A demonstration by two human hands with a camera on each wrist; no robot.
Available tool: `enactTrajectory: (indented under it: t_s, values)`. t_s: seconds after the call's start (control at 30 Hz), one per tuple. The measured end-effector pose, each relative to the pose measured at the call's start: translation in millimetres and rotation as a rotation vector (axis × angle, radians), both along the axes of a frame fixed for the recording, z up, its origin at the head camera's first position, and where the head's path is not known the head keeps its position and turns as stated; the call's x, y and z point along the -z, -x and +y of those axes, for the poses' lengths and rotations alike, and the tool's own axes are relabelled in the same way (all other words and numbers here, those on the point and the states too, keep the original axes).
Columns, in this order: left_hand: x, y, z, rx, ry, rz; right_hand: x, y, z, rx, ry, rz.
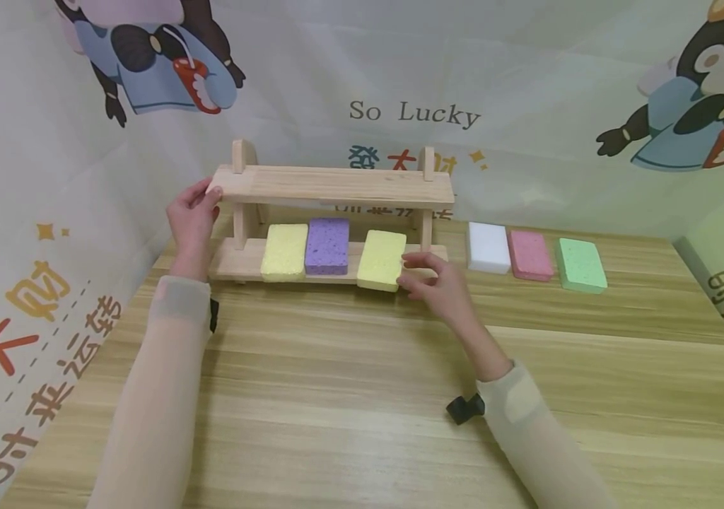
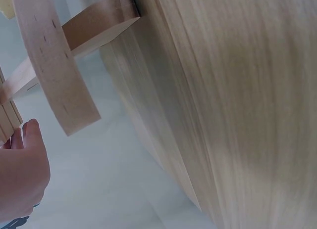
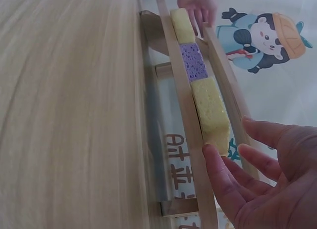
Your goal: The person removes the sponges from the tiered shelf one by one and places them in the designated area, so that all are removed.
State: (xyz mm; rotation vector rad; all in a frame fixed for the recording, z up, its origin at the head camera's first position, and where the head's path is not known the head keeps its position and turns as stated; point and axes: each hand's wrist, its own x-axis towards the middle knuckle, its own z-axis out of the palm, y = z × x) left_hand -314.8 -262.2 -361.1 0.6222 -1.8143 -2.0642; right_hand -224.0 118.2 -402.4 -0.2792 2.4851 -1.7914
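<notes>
A two-tier wooden shelf rack [image 1: 336,185] stands at the back of the table. My left hand [image 1: 193,215] grips the left end of its upper board, thumb on top; in the left wrist view that hand [image 2: 22,174] shows at the board's end. On the lower board sit a left yellow sponge [image 1: 284,252], a purple sponge [image 1: 327,247] beside it, and, past a gap, a right yellow sponge [image 1: 381,259] jutting over the front edge. My right hand [image 1: 438,286] has its fingers spread, with fingertips right at that sponge's right end [image 3: 216,142].
Right of the rack, a white sponge [image 1: 488,247], a pink sponge [image 1: 530,254] and a green sponge [image 1: 581,265] lie in a row on the wooden table [image 1: 336,396]. A printed cloth [image 1: 336,63] hangs behind and at the sides.
</notes>
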Motion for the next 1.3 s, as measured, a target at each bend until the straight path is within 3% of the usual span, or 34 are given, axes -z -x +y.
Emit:
enactTrajectory:
  t_s: [0.2,0.77,1.3]
  values:
    - [-0.1,0.1,0.0,0.002,0.006,0.001,2.5,-1.9,-6.5,0.006,0.015,-0.005]
    - [-1.8,-1.3,1.1,0.006,-0.010,0.007,0.7,-4.3,-14.2,0.083,-0.104,0.006]
    - [-1.0,-0.6,0.2,0.006,-0.027,0.014,-3.3,-11.1,-9.0,0.102,-0.092,0.036]
